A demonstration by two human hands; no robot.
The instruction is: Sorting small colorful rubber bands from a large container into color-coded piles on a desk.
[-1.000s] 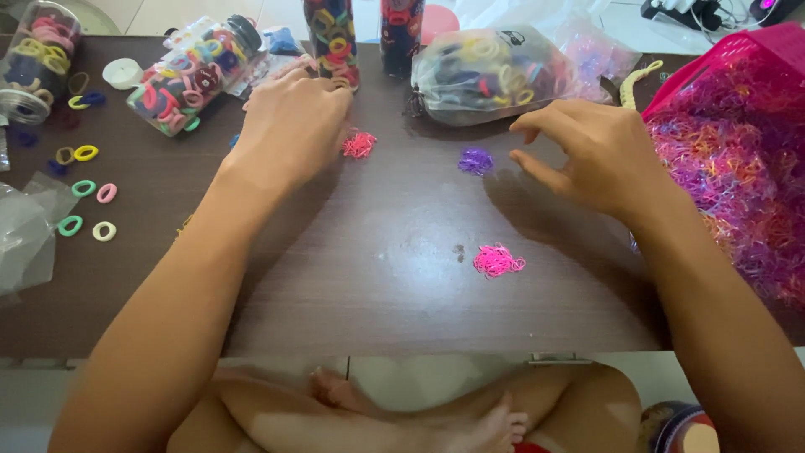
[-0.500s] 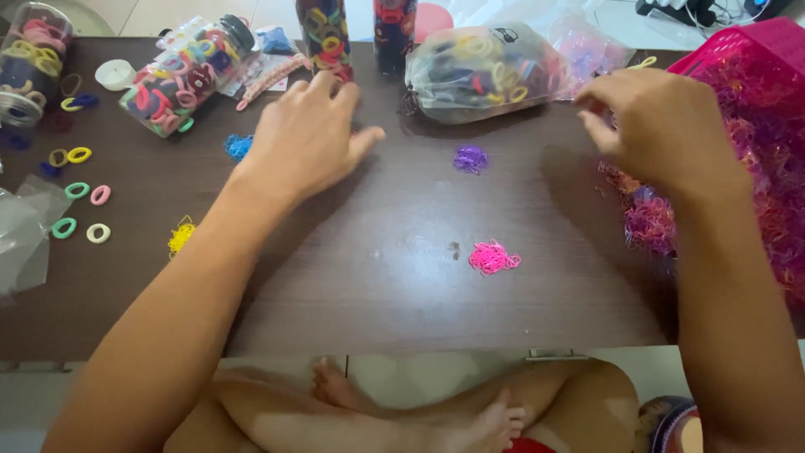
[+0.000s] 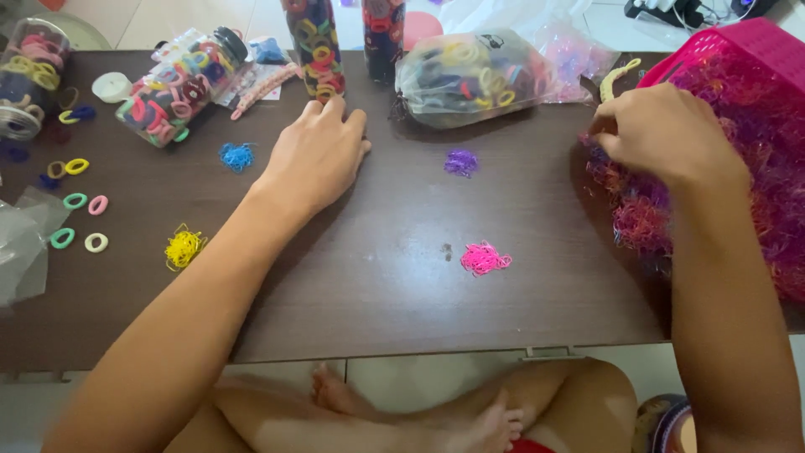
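Change: left hand (image 3: 317,155) lies in much the same place as half a second ago, near the table's far edge; right hand (image 3: 662,134) sits a little further over the heap (image 3: 646,222), its fingertips now down in the bands.
Left hand: palm down on the table (image 3: 377,310), fingers loosely spread and flat, holding nothing; fingertips just short of the tall jar (image 3: 314,46).
Right hand: fingers curled and pinched together at the heap's near-left edge; whether a band is caught between them cannot be told.
Heap: pink, purple and orange bands spilling from the pink basket (image 3: 729,46) onto the table's right side; its right part cut off by the frame.
Hidden: right fingertips buried in bands; whatever lies under the left palm is covered.
Sorted piles: pink pile (image 3: 485,258), purple pile (image 3: 460,162), blue pile (image 3: 237,155), yellow pile (image 3: 183,247), all well apart.
Surroundings: lying jar (image 3: 180,84) of hair ties left of the tall jar; bag (image 3: 470,80) of ties between the hands; loose rings (image 3: 77,201) at far left.
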